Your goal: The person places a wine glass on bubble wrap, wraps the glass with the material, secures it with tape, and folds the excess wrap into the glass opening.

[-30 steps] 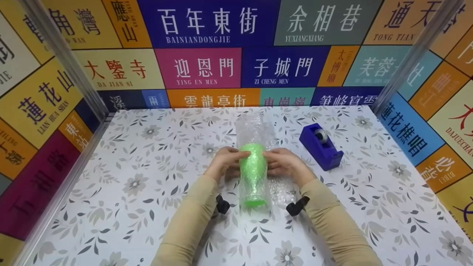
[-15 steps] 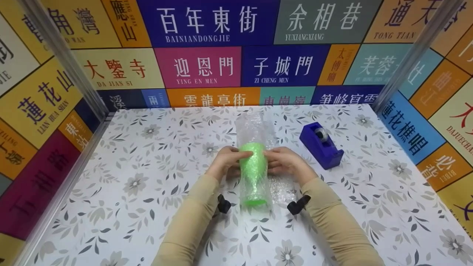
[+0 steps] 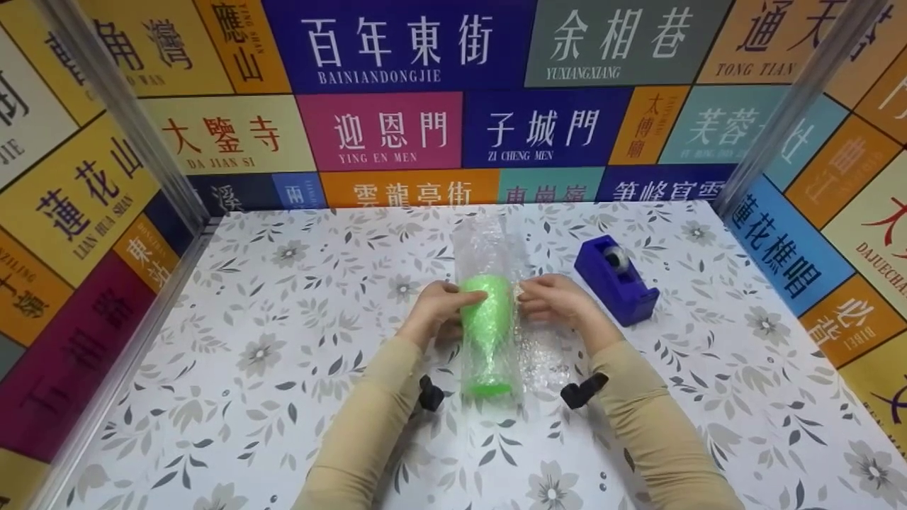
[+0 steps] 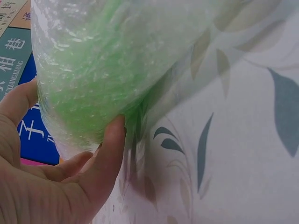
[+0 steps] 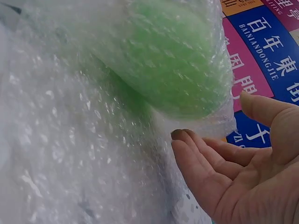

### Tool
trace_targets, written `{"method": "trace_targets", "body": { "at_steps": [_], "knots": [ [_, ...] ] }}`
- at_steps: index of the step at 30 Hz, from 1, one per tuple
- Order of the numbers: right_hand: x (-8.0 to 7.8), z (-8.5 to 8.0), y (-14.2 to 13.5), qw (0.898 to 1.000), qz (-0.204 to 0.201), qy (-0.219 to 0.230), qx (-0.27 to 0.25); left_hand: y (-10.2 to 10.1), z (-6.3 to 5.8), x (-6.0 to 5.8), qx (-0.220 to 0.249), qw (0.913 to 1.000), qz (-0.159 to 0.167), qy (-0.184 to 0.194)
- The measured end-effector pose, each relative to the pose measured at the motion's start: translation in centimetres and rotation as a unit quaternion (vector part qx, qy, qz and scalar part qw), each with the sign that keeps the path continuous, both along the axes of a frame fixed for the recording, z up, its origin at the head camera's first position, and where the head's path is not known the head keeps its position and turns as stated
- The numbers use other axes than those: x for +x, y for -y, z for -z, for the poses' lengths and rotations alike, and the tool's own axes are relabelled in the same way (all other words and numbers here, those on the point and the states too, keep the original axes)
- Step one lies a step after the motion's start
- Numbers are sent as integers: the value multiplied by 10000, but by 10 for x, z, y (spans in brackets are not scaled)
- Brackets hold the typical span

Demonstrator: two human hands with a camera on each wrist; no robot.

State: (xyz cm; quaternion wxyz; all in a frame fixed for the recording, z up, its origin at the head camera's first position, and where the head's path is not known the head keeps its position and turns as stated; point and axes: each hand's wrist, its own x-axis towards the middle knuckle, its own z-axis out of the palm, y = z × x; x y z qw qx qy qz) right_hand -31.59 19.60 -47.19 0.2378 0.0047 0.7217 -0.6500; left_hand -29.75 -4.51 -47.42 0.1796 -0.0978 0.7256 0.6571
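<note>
A bright green goblet-shaped thing (image 3: 489, 312) lies rolled in clear bubble wrap (image 3: 482, 244) in the middle of the table, its wide end away from me. My left hand (image 3: 439, 308) grips the roll from the left, thumb on top; in the left wrist view its thumb and fingers curve against the wrap. My right hand (image 3: 556, 301) is just off the roll's right side. In the right wrist view the right thumb and fingers (image 5: 196, 163) stand apart, fingertips close to the wrap's edge. A loose flap of bubble wrap (image 3: 545, 361) spreads to the right on the table.
A blue tape dispenser (image 3: 616, 280) with a roll of clear tape stands to the right of the right hand. The table (image 3: 283, 368) has a floral cover. Colourful sign-printed panels (image 3: 390, 127) wall in its back and both sides.
My right hand has let go of the wrapped roll and shifted a little to the right. My left hand keeps its grip, and the roll stays nearly in place.
</note>
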Motion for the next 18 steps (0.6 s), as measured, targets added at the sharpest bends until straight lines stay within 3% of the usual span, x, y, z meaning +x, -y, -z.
{"method": "trace_targets", "body": {
  "at_steps": [3, 10, 14, 18],
  "knots": [
    [-2, -2, -13, 9992, 154, -109, 361, 0, 0, 1, 110, 9999, -5, 79],
    [-3, -2, -37, 9971, 227, 182, 702, 0, 0, 2, 220, 9997, -40, 122],
    [-2, 2, -42, 9965, 104, 351, 758, 0, 0, 2, 136, 9999, -35, 24],
    [-1, 4, -41, 9965, 254, 492, 624, -1, 1, 1, 44, 10000, -27, -60]
  ]
}}
